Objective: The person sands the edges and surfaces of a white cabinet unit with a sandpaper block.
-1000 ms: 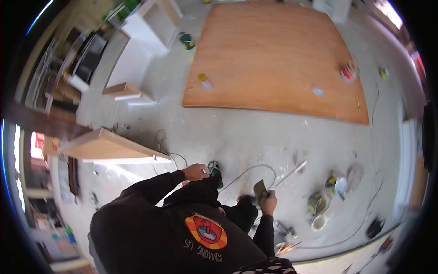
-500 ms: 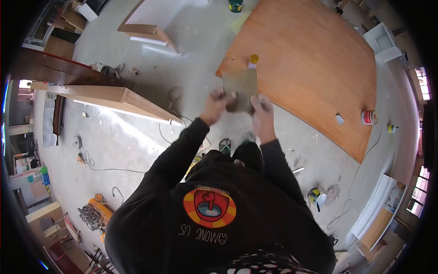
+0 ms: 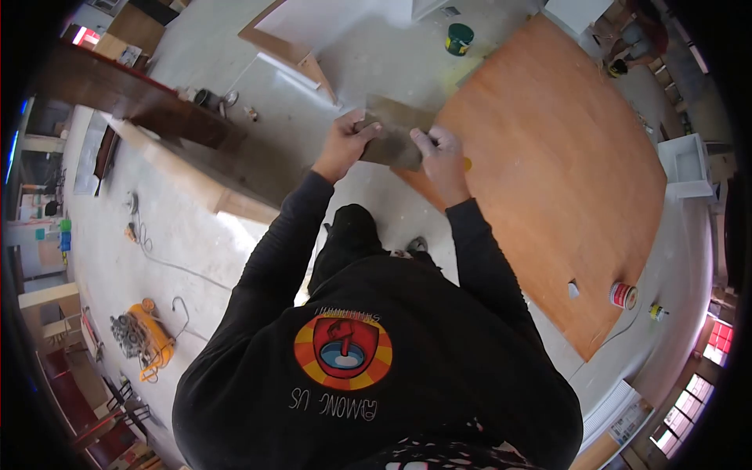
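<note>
A thin grey-brown sheet of sandpaper [image 3: 397,129] is stretched between my two hands, out in front of my body. My left hand [image 3: 345,144] pinches its left edge, thumb on top. At the right edge, the thumb and fingers of my right hand [image 3: 444,162] are closed on it. Beneath and to the right lies a large orange-brown wood panel [image 3: 560,180]; the sheet is held apart from it, above the floor. A bit of something yellow [image 3: 468,164] shows beside my right hand, mostly hidden by it.
On the panel's near right part are a red-and-white can [image 3: 623,295] and a small pale piece [image 3: 573,290]. A green tub [image 3: 459,39] stands ahead. Wooden frames [image 3: 188,176] are at left, an orange compressor [image 3: 155,337] behind them. Another person [image 3: 644,41] crouches far right.
My view has shifted forward and turned, and one leg is now in front as in a step. Both hands still hold the sandpaper, which is now turned more slantwise.
</note>
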The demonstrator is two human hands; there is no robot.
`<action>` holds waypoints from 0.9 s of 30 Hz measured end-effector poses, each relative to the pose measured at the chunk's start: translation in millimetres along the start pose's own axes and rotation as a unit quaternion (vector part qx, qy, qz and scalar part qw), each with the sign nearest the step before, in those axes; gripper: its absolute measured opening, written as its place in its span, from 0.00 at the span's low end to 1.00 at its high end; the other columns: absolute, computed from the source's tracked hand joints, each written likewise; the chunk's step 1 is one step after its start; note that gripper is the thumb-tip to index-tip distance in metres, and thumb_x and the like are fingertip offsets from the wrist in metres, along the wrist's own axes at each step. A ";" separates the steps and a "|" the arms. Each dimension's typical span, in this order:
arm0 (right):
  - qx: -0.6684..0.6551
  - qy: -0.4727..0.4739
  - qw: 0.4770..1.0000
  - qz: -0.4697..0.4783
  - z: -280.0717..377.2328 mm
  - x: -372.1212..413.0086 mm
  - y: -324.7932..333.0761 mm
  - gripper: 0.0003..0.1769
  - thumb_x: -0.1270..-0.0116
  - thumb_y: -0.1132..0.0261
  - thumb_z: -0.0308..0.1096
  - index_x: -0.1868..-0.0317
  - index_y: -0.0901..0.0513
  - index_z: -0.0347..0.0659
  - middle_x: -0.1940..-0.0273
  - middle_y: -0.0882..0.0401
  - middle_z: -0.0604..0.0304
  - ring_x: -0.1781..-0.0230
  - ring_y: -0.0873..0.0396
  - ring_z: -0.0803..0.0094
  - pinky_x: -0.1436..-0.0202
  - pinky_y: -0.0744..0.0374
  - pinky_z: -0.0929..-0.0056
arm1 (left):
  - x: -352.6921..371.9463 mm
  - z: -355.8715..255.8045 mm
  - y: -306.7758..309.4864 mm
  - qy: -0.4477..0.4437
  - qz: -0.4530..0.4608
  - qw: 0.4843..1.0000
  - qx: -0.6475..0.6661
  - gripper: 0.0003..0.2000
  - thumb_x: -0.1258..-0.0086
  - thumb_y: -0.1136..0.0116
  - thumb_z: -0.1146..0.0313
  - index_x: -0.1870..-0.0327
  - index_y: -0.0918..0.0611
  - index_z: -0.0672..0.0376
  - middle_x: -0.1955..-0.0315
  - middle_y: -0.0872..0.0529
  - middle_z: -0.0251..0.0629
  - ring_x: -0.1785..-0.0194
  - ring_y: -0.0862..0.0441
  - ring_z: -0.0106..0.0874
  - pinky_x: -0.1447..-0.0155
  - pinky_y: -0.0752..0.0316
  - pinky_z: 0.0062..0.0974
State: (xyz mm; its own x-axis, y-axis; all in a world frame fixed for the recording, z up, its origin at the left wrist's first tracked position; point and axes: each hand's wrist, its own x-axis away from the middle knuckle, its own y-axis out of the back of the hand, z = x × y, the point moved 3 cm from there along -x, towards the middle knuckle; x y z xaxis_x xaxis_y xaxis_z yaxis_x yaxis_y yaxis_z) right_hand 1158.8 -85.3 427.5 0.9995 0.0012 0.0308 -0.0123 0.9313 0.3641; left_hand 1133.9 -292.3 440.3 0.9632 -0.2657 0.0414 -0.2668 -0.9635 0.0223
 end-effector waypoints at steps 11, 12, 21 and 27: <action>0.114 0.214 0.961 -0.137 -48.3 -177.5 -79.9 0.26 0.38 0.39 0.20 0.41 0.14 0.50 0.63 0.19 0.52 0.64 0.20 0.53 0.59 0.21 0.61 | -170.8 77.8 76.5 0.289 -0.011 0.849 0.442 0.38 0.29 0.52 0.32 0.38 0.25 0.62 0.45 0.16 0.40 0.40 0.21 0.38 0.33 0.31 0.41; 0.164 0.185 0.962 -0.118 -34.1 -185.3 -87.9 0.29 0.40 0.39 0.20 0.39 0.16 0.53 0.60 0.18 0.52 0.61 0.19 0.51 0.56 0.19 0.59 | -181.8 79.9 84.6 0.321 -0.081 0.828 0.452 0.35 0.29 0.48 0.34 0.38 0.25 0.61 0.47 0.15 0.40 0.42 0.20 0.38 0.34 0.30 0.41; -0.052 0.062 0.996 0.028 -24.8 -295.8 -140.4 0.27 0.38 0.37 0.26 0.36 0.20 0.41 0.47 0.19 0.50 0.52 0.18 0.62 0.49 0.19 0.69 | -299.4 82.4 179.4 0.167 -0.047 0.983 0.064 0.16 0.32 0.35 0.77 0.44 0.22 0.64 0.54 0.14 0.38 0.53 0.15 0.29 0.48 0.20 0.27; -0.234 -0.118 0.963 -0.068 -66.7 -359.8 -141.4 0.19 0.27 0.34 0.36 0.41 0.20 0.35 0.54 0.18 0.59 0.55 0.21 0.75 0.49 0.22 0.74 | -376.2 76.3 157.0 0.035 0.144 0.987 -0.058 0.17 0.32 0.35 0.75 0.42 0.19 0.63 0.57 0.11 0.43 0.56 0.15 0.27 0.50 0.21 0.26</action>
State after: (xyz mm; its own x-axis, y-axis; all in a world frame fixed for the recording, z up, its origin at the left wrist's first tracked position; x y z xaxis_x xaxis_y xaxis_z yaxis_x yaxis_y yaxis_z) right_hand 802.8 -193.2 302.9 0.9559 -0.1638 0.2438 0.1876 0.9792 -0.0776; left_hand 732.3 -346.1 352.0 0.8428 -0.5217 0.1319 -0.5357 -0.8367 0.1138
